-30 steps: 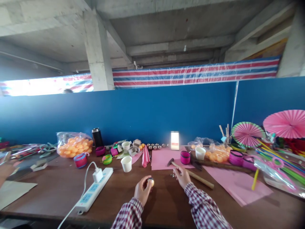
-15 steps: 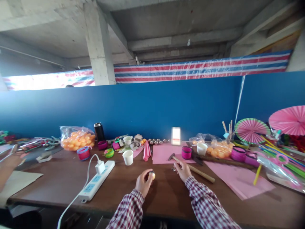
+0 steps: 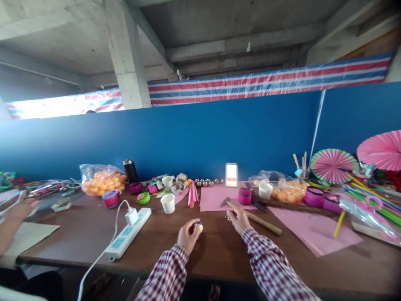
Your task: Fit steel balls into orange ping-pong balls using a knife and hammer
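Note:
My left hand (image 3: 188, 237) is closed around a small round ball (image 3: 198, 227), shiny silver on top and pale orange below, just over the brown table (image 3: 216, 251). To its right, my right hand (image 3: 238, 220) pinches a small silvery metal piece (image 3: 228, 218) whose kind is too small to make out. Just behind and beside that hand lies a hammer (image 3: 266, 225), its wooden handle slanting toward the right. A pink paper sheet (image 3: 213, 200) is under the hammer's head, and a magenta wrist band roll (image 3: 244, 195) stands on it.
White paper cups (image 3: 168, 203) stand behind the hands. A power strip (image 3: 128, 236) with its cable lies at left. Silver balls (image 3: 205, 183) line the back. Bags of orange balls (image 3: 105, 183) rest left and right. Another person's hand (image 3: 15, 217) is at the far left.
The camera view has tilted slightly, shifting the scene a little. Both hands keep about the same places and the same holds.

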`<state>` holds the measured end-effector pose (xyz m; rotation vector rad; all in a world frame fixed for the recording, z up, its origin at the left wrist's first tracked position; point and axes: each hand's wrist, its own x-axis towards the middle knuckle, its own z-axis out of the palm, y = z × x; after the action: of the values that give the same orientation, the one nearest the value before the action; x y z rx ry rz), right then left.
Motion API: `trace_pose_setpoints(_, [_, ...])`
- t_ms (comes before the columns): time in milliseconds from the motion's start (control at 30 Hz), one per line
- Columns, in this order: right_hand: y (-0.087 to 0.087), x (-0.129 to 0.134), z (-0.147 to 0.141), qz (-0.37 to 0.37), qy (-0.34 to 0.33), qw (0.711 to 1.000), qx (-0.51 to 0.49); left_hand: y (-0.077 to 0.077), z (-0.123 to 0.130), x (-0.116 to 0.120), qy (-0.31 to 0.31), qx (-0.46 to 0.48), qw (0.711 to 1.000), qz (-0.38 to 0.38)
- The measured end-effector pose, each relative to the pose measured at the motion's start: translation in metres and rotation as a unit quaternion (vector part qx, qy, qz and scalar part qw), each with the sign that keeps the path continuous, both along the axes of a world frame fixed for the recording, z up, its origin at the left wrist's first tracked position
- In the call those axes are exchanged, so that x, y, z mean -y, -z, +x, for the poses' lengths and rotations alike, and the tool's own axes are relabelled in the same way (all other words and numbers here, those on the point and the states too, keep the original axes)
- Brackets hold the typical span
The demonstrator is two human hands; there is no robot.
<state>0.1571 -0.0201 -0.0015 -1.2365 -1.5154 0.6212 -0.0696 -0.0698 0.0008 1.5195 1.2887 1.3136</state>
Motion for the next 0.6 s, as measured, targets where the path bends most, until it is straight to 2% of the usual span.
trace_pose_setpoints(233, [-0.002, 0.002, -0.001, 0.013, 0.007, 0.999, 0.031, -0.006, 0.003, 0.004, -0.012, -0.019, 1.0, -0.001])
trace_pose_setpoints(433, [-0.002, 0.004, -0.002, 0.021, 0.007, 0.998, 0.062, -0.016, 0.006, 0.008, -0.014, 0.041, 0.998, -0.046])
trace_pose_setpoints(600, [-0.001, 0.003, -0.002, 0.02, 0.009, 0.997, 0.075, -0.017, 0.005, 0.009, -0.012, 0.061, 0.997, -0.039])
